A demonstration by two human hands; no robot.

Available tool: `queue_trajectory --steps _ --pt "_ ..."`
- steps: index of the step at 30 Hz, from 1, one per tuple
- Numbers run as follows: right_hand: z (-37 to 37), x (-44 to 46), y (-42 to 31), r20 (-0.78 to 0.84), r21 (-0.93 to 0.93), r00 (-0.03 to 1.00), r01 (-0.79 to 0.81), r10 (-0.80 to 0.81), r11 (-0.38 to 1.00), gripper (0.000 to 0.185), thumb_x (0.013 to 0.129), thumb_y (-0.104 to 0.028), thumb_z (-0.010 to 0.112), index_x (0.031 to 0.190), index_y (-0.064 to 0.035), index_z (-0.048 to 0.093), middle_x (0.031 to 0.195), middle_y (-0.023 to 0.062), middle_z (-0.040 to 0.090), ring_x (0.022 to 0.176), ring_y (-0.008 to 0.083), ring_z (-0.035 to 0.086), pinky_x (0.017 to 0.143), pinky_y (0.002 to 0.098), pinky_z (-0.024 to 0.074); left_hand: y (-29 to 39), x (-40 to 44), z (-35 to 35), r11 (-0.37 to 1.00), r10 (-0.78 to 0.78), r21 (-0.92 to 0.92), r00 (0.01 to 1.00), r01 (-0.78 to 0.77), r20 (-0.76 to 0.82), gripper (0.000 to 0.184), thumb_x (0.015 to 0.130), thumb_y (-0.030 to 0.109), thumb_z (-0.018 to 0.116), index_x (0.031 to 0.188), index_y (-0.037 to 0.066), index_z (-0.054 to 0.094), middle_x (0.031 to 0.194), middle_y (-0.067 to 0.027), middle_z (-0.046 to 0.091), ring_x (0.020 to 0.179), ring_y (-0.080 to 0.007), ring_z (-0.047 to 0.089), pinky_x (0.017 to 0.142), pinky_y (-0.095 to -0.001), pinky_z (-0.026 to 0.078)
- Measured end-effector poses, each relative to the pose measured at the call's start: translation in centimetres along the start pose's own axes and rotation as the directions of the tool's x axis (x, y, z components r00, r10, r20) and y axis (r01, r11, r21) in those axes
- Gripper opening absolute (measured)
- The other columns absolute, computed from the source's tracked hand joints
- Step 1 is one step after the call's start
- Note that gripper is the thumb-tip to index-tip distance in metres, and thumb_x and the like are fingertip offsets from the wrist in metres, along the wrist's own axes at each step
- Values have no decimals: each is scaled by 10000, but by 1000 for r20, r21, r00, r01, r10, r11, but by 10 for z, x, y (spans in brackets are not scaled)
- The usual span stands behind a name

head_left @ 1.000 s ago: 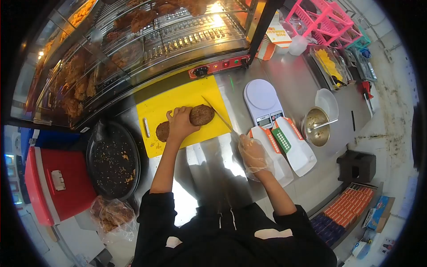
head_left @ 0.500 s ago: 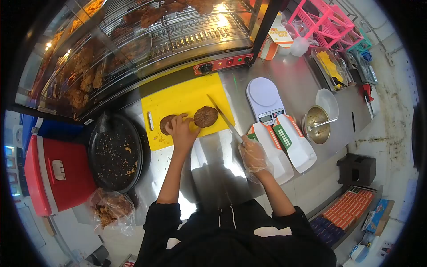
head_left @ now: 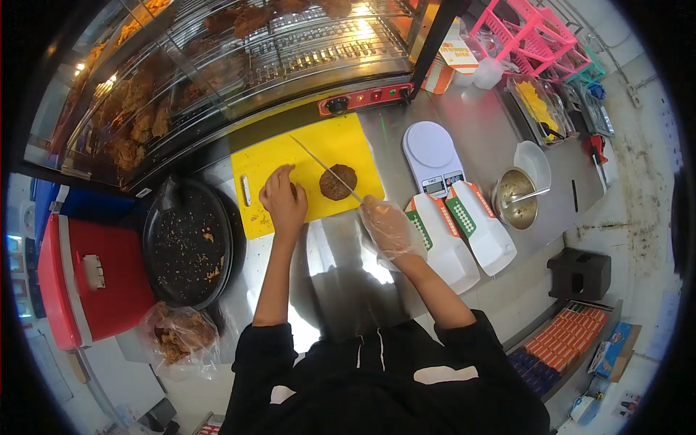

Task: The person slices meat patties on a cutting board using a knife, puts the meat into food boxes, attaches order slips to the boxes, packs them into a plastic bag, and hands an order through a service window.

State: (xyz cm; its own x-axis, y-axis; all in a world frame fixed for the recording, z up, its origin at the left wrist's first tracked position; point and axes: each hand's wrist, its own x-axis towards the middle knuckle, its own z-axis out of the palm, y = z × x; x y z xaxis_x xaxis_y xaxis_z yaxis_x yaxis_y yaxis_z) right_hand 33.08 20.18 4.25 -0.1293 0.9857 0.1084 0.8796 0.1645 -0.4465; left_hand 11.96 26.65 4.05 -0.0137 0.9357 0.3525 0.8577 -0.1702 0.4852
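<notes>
On the yellow board, a round brown patty sits between both hands. The right hand, by the board's near edge, grips a knife slanting over it. The left hand, over the board, maybe covers another patty; its grip is unclear.

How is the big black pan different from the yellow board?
The black pan is round, while the yellow board has four straight sides. The black pan has a raised rim, but the yellow board is flat. The black pan is dark and the yellow board is bright, with a brown patty on it. Both have crumbs on them.
</notes>
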Motion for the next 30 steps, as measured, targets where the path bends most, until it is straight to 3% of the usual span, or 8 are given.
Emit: queue_trajectory --steps 2,4,5,7,11,16,21,30 --pt "3 2 -2 -38 -27 996 84 -85 996 125 858 -202 450 858 -81 484 707 152 567 665 344 571 580 454 447 -1 19 -4 996 27 -84 1000 -27 -2 437 792 186 546 1208 83 463 1264 -127 426 1187 -294 369 980 -444 238" --pt "1 -2 -5 -35 6 999 9 -9 1000 110 845 -182 454 843 -73 475 717 158 571 674 352 572 590 457 447 0 38 -3 939 278 -243 954 -245 113 444 869 249 450 1280 91 394 1371 -116 331 1267 -292 306 1023 -448 233" --pt "0 -3 -7 -31 0 1000 4 -4 1000 110 845 -182 454 843 -73 475 717 158 571 674 352 572 590 457 447 1 45 0 937 277 -250 954 -242 116 444 869 249 450 1280 91 394 1371 -116 331 1267 -292 306 1023 -448 233" --pt "-4 -1 -16 61 3 990 -129 128 992 107 839 -171 451 840 -66 473 727 170 571 676 362 572 586 463 441 -6 57 10 950 309 -75 870 -305 384 471 919 317 342 1340 108 309 1423 -80 255 1325 -261 202 1066 -463 164" --pt "-8 2 -21 92 24 980 -180 177 983 142 852 -193 449 831 -54 471 700 184 560 666 354 563 600 453 433 -18 67 30 944 317 -75 816 -322 483 486 934 354 277 1360 120 262 1434 -54 234 1334 -237 179 1074 -456 151" --pt "-6 10 -7 -9 3 1000 13 -13 1000 112 841 -167 450 836 -60 484 711 177 560 677 360 561 611 451 438 -29 68 40 967 244 -93 764 -236 598 478 941 344 256 1360 114 242 1434 -76 223 1328 -247 191 1073 -455 162" --pt "-14 11 -17 10 -39 1000 11 -10 999 154 842 -198 470 840 -46 500 729 174 569 698 353 569 625 454 444 -35 67 44 958 282 -119 767 -262 577 499 933 348 285 1354 84 241 1428 -100 228 1320 -259 210 1064 -440 198" --pt "27 25 1 147 33 966 -218 211 975 214 856 -263 465 866 -55 513 746 170 586 696 352 576 622 460 447 -38 73 51 923 357 -64 782 -380 511 571 907 388 357 1337 26 250 1419 -128 233 1310 -286 224 1059 -429 215"
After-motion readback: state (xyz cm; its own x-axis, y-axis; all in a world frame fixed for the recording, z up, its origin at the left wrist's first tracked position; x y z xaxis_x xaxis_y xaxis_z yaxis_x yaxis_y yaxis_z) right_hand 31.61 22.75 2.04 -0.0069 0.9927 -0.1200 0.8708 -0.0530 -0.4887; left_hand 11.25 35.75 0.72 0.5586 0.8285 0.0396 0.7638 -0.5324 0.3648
